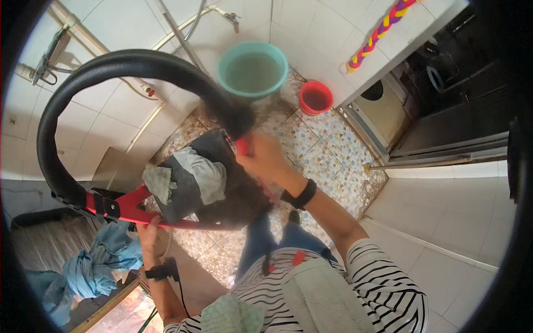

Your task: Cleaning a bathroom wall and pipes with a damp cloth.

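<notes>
A large curved frame with a black padded rim [137,62] and red arms [133,208] stands before me, tilted. My left hand [148,229] grips the lower red arm near its fork. At the rim's other end, my right hand [266,160] is closed around a red part; motion blur hides its exact shape and the dark end beside it. Between the hands, a dark grey panel [183,191] bears a whitish crumpled cloth [208,175] and a smaller grey-green cloth [160,183]. Whether the panel belongs to the frame, I cannot tell.
On the tiled floor by the wall are a turquoise basin of cloudy water [254,73] and a small red bucket [315,98]. Pipes and taps [231,17] run along the wall. Blue cloth [89,270] lies at lower left. A braided colourful cord [377,37] hangs beside the doorway.
</notes>
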`<state>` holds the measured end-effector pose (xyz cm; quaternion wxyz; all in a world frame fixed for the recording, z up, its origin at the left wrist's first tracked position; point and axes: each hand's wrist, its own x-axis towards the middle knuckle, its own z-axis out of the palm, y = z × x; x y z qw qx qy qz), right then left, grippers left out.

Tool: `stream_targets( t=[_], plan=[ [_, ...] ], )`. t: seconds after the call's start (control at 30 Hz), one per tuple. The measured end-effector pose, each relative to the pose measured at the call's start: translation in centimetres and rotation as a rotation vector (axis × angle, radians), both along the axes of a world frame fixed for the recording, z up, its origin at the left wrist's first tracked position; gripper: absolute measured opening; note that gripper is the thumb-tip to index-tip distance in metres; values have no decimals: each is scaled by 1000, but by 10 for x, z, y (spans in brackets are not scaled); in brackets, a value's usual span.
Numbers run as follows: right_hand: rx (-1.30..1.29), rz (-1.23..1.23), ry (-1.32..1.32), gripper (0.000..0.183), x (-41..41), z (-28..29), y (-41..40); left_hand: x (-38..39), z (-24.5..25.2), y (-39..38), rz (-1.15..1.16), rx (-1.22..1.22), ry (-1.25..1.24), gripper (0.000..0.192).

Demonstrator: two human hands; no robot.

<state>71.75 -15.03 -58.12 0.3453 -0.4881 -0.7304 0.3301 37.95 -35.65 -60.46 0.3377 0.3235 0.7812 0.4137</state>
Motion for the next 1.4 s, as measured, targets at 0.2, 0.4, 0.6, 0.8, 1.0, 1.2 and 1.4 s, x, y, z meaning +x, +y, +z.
stream_targets(
  t=[0.2,0.4,0.6,0.8,1.0,1.2,1.4],
  plan=[
    [49,-87,90,29,86,15,-13,49,12,14,-140,-10,12,21],
    [9,-163,108,29,174,18,-23,129,33,54,-203,42,81,13],
    [-6,-294,17,27,251,29,-14,200,21,103,-322,80,22,13],
    [8,-384,2,27,299,26,13,240,-16,162,-398,56,-46,17],
    [89,-408,19,24,329,11,59,270,-40,231,-416,71,-30,16],
    [33,-447,86,28,347,-26,105,289,-38,287,-483,48,20,15],
    [-45,-450,199,28,353,-30,124,293,-43,310,-488,98,91,17]
  ],
)
